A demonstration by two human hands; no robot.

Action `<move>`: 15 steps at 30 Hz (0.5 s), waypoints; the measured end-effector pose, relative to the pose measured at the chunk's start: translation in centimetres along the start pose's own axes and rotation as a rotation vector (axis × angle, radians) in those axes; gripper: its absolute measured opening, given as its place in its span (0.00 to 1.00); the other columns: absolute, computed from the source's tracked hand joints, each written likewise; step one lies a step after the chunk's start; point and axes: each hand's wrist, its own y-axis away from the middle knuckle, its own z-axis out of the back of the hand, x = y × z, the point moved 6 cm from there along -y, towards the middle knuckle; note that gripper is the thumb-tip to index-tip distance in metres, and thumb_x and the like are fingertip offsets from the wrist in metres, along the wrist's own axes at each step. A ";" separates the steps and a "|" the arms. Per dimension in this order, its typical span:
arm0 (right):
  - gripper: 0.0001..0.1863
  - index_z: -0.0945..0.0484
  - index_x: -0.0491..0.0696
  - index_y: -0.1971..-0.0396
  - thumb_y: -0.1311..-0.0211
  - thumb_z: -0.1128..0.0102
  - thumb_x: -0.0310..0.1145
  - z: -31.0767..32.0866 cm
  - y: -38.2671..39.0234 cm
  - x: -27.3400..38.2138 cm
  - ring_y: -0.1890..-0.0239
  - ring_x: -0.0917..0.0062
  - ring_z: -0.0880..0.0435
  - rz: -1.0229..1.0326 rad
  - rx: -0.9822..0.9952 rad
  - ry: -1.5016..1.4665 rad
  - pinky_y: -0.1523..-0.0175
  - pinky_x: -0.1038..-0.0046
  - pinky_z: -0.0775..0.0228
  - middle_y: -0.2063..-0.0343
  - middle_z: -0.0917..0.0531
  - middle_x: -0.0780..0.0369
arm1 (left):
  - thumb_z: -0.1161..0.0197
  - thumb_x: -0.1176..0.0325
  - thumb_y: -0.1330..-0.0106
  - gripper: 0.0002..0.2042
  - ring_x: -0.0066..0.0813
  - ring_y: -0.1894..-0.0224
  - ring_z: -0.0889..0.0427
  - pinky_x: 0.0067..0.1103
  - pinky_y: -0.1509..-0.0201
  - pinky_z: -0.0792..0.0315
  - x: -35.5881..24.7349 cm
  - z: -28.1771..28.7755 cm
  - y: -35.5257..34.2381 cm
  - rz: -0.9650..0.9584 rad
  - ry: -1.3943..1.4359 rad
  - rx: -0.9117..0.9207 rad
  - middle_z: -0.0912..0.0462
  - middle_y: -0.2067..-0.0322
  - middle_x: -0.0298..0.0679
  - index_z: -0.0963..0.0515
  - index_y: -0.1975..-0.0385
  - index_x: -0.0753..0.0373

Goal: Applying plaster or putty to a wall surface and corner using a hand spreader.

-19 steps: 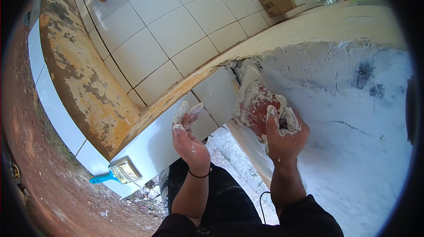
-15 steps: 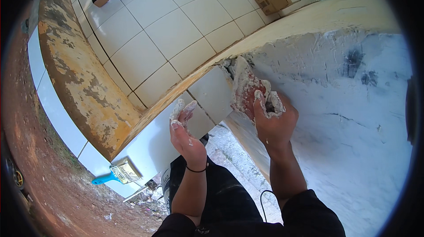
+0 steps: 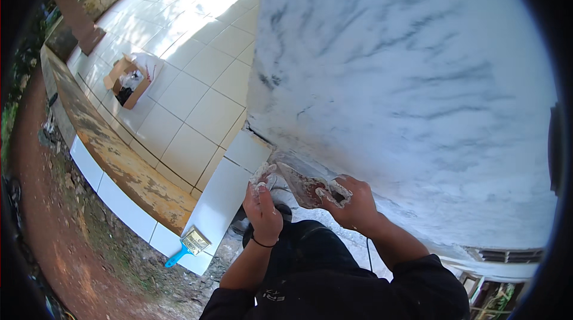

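Note:
My right hand (image 3: 352, 203) grips a putty knife (image 3: 301, 186), its blade smeared with white paste and reddish-brown patches. The blade points up and left, toward my left hand (image 3: 262, 212). White paste coats the left fingers, which are curved with the thumb below them, close to the blade's tip. Whether a lump of paste sits among those fingertips is hard to make out. Just beyond both hands, white tiles (image 3: 248, 150) top a low ledge that meets the white-plastered wall (image 3: 382, 99) at a rough corner.
On the ledge's near end lies a blue-handled paintbrush (image 3: 194, 241). A low wall with peeling yellow paint (image 3: 128, 171) runs along the left. Farther off, an open cardboard box (image 3: 128, 84) with bags inside stands on the tiled floor (image 3: 185, 96). Reddish dirt ground (image 3: 54, 201) lies outside.
My right hand has drawn the putty knife back from the wall corner, toward my body and left hand. My view has swung, so the plastered wall fills more of it.

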 end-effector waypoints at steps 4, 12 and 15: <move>0.20 0.26 0.36 0.68 0.59 0.37 0.35 6.1 5.0 -0.4 0.67 0.55 0.23 -0.151 -0.024 -0.039 0.62 0.66 0.30 0.68 0.23 0.47 | 0.59 0.71 0.37 0.16 0.32 0.55 0.28 0.22 0.50 0.36 -5.5 -3.7 3.1 -0.002 -0.074 0.261 0.28 0.58 0.50 0.35 0.56 0.78; 0.19 0.26 0.35 0.68 0.59 0.36 0.32 14.5 14.5 -2.5 0.65 0.61 0.22 -0.537 -0.346 -0.342 0.59 0.71 0.31 0.69 0.22 0.47 | 0.58 0.72 0.38 0.14 0.31 0.57 0.27 0.20 0.52 0.35 -10.7 -8.3 5.8 0.062 -0.239 0.639 0.26 0.61 0.47 0.32 0.58 0.76; 0.11 0.24 0.39 0.71 0.56 0.38 0.26 14.9 17.6 -2.9 0.76 0.80 0.23 -0.584 -0.565 -0.570 0.68 0.78 0.32 0.78 0.20 0.58 | 0.52 0.72 0.40 0.09 0.44 0.75 0.27 0.25 0.71 0.35 -11.1 -9.4 5.7 -0.008 -0.338 0.707 0.26 0.77 0.48 0.29 0.70 0.72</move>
